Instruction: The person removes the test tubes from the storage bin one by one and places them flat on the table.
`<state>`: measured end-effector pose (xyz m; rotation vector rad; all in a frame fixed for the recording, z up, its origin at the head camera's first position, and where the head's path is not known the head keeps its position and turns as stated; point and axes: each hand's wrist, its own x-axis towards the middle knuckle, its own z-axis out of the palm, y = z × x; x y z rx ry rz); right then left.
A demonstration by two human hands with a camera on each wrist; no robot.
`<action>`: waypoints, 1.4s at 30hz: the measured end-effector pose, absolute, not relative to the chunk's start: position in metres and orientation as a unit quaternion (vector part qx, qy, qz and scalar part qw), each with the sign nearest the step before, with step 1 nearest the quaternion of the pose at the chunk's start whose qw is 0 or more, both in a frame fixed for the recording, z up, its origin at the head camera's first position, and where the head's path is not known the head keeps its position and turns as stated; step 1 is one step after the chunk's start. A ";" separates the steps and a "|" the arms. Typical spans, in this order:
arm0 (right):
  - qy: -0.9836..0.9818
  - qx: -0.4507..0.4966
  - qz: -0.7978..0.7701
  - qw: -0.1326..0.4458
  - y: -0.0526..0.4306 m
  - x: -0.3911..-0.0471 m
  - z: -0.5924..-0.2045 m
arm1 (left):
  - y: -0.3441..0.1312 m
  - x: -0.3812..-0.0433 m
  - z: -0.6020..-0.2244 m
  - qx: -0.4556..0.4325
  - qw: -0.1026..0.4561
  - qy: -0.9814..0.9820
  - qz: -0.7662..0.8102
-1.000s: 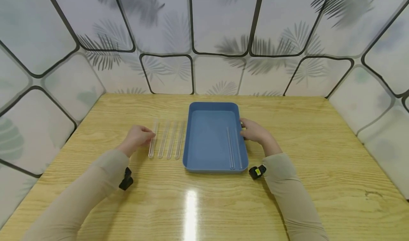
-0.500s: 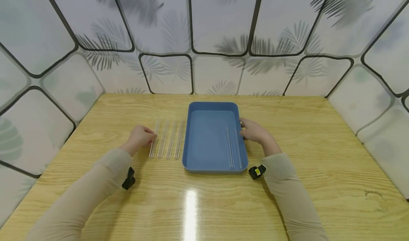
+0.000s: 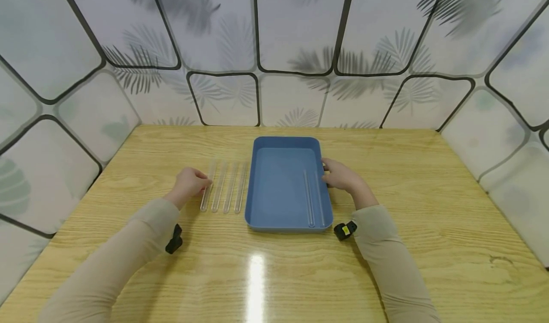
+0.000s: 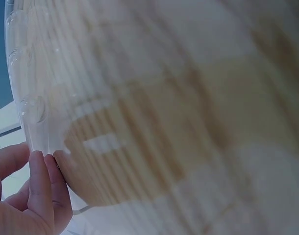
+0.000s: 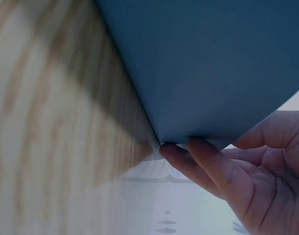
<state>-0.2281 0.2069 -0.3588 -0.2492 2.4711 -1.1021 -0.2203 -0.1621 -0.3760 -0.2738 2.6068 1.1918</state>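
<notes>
My left hand (image 3: 190, 185) pinches the leftmost of several clear test tubes, its tube (image 3: 206, 196) lying on the table with the rounded end toward me. In the left wrist view, thumb and fingertips (image 4: 37, 166) meet at this tube, just past its rounded end (image 4: 34, 110). The other clear tubes (image 3: 227, 189) lie in a row between it and the blue tray (image 3: 268, 227). My right hand (image 3: 343, 175) holds the tray's right side, fingers (image 5: 203, 156) against the outer wall and thumb at the rim. Inside the tray, two clear tubes (image 3: 310, 201) lie along its right side.
The wooden table (image 3: 214, 275) reaches back to a patterned wall covering (image 3: 296, 99), which also flanks both sides. A bright light reflection (image 3: 256, 285) crosses the near table surface. Black wrist cameras (image 3: 345, 230) hang below both sleeves.
My left hand has shifted slightly right, and the leftmost tube it pinches has moved a little closer to its neighbour. The right hand and tray look unchanged.
</notes>
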 end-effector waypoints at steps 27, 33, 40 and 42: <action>0.889 -0.093 -0.397 0.208 0.208 -0.230 -0.362 | -0.163 -0.218 -0.371 -0.086 0.130 0.899 0.409; 0.885 -0.090 -0.407 0.209 0.208 -0.230 -0.361 | -0.163 -0.217 -0.371 -0.084 0.131 0.899 0.409; 0.885 -0.093 -0.407 0.208 0.208 -0.229 -0.361 | -0.163 -0.217 -0.371 -0.089 0.131 0.901 0.404; 0.885 -0.092 -0.408 0.208 0.208 -0.229 -0.361 | -0.163 -0.217 -0.371 -0.091 0.132 0.901 0.404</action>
